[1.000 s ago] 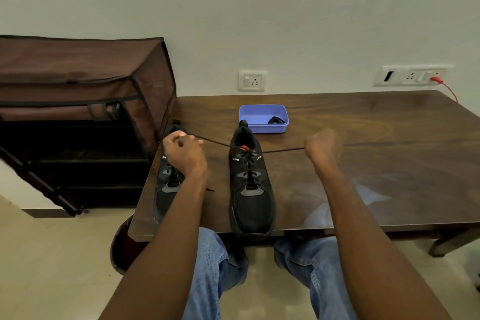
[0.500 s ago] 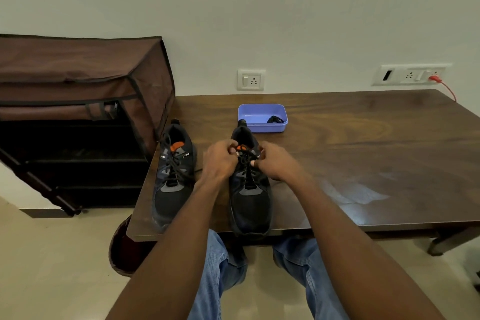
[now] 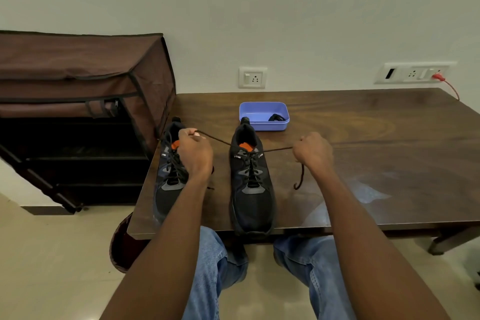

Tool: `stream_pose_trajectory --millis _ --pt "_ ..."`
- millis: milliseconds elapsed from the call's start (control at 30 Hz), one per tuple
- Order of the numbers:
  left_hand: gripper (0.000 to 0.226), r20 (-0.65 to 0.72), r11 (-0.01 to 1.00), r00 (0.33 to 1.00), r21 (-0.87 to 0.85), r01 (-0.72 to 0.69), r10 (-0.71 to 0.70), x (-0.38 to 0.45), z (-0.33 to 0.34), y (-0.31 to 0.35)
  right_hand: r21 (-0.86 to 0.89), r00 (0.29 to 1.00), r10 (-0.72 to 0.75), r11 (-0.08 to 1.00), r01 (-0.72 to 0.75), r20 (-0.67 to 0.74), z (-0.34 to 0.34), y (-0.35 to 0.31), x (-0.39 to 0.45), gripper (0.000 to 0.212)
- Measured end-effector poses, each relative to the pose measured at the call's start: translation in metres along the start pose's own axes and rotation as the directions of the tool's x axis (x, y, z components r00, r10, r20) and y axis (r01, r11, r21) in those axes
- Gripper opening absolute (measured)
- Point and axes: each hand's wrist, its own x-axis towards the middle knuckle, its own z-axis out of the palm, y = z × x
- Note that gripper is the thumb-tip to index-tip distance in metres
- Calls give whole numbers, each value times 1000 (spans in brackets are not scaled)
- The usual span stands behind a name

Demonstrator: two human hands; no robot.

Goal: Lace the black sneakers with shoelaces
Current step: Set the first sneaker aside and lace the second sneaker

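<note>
Hands pulled apart: my left hand fisted round one end of the shoelace, my right hand fisted round the other, spare end dangling below it. Lace runs taut from both fists to the top eyelets of the right sneaker, near edge of the table. Left sneaker sits just left, partly under my left hand, already laced. Blue tray beyond, small dark item inside.

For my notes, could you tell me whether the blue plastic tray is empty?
No, the blue plastic tray on the wooden table holds a small black bundle.
</note>
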Motion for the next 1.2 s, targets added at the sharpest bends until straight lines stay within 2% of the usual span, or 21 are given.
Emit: stream_pose_trajectory --millis 100,167,200,233,267,333,367,400,433,467,500,567,600,633,700,767,867,1033,1200 --pt "25 -63 999 998 34 32 -30 0 -6 2 -202 996 14 979 4 88 -2 3 2 14" --pt "25 -47 991 998 134 -23 29 0 -6 0 -221 960 -49 969 113 276 -6 -1 0 14" --pt "26 -49 977 997 206 -56 68 0 -6 -1 -133 899 -93 977 164 429 -10 -4 -5 12" --pt "26 -50 961 994 264 -81 97 0 -6 -3 17 788 -152 984 177 597 -15 -6 -14 10" --pt "26 -45 957 994 279 -79 95 0 -6 -4 153 631 -219 975 159 745 -21 -10 -25 10" --pt "25 29 980 999 195 -33 27 -1 -6 -3 243 299 -283 956 163 911 -27 -17 -45 13" --pt "25 82 991 997 135 -14 2 -2 -6 -2 240 200 -279 951 195 939 -25 -18 -50 17" --pt "30 132 994 991 109 -16 1 -3 -4 0 224 172 -268 945 239 948 -22 -20 -53 21" --pt "40 182 994 983 104 -44 24 -6 -6 1 204 207 -262 942 265 943 -18 -23 -54 25" --pt "51 234 989 970 112 -98 70 -8 -5 1 182 300 -262 945 271 917 -15 -24 -52 30" --pt "57 284 980 951 118 -163 124 -10 -4 4 161 441 -269 950 268 856 -12 -26 -49 32" --pt "47 383 937 893 156 -313 235 -11 0 3 99 761 -292 952 290 579 -2 -25 -37 22" --pt "36 442 912 858 177 -370 262 -12 2 3 44 864 -322 942 332 387 3 -25 -30 17" --pt "26 501 889 819 186 -417 280 -14 6 2 25 902 -358 932 363 244 9 -25 -26 16" --pt "17 612 852 733 174 -493 299 -16 11 -3 153 893 -431 899 411 132 21 -27 -23 11" --pt "17 683 855 675 144 -499 279 -19 13 -4 213 861 -489 864 456 141 32 -30 -21 17" --pt "22 689 860 666 122 -495 286 -19 11 -4 147 828 -526 850 506 195 44 -34 -20 15" --pt "22 720 806 617 138 -576 318 -20 13 -2 136 846 -517 854 501 131 51 -34 -19 11" --pt "22 674 821 671 167 -546 309 -20 18 -3 47 854 -512 859 510 94 55 -39 -21 10"
